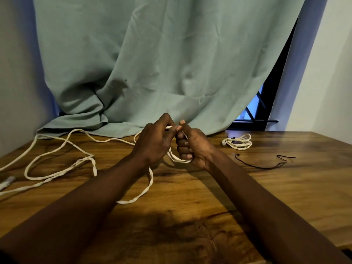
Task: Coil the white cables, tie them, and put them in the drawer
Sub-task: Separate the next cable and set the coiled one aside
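Note:
A long white cable (57, 174) sprawls in loose loops over the left half of the wooden table (285, 197) and runs up to my hands at the middle. My right hand (192, 147) is a fist closed on a short loop of this cable, which hangs out below the fingers. My left hand (156, 141) pinches the same cable right against the right thumb. A second white cable (239, 142) lies coiled and tied at the back right. No drawer is in view.
A thin black tie string (262, 164) lies on the table to the right of my hands. A pale green curtain (152, 63) hangs behind and drapes onto the table's back edge. A white plug (6, 182) sits at the far left edge.

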